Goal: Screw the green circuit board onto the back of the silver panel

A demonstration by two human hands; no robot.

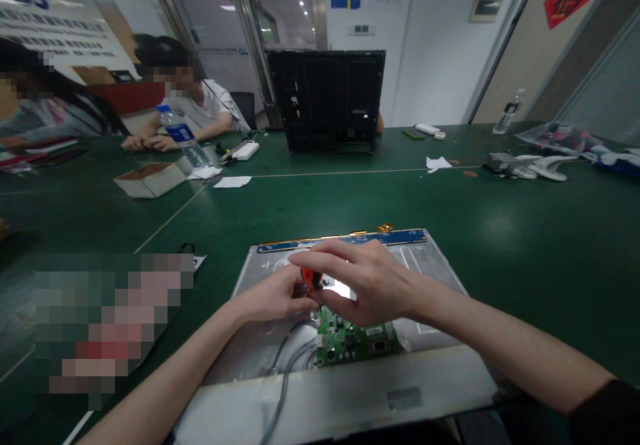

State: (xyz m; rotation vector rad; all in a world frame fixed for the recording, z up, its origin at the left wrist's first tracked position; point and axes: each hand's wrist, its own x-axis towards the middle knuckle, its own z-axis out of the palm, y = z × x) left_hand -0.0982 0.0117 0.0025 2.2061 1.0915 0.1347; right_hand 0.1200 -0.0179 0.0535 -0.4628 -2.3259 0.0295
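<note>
A metal monitor back panel (430, 258) lies flat in front of me on the green table, with a blue strip board (400, 237) along its far edge and a green circuit board (357, 341) near its middle. My right hand (365, 281) is closed round a small orange-handled tool (309, 278) just above the green board. My left hand (273, 295) is pinched beside the tool's tip, touching the panel; what it holds is hidden. Grey cables (285, 371) run from the board toward me.
A black monitor chassis (327, 98) stands upright at the table's far side. Two people sit at the far left, with a water bottle (183, 137) and a cardboard box (150, 178). Paper scraps, a bottle (507, 113) and white parts (535, 165) lie at right.
</note>
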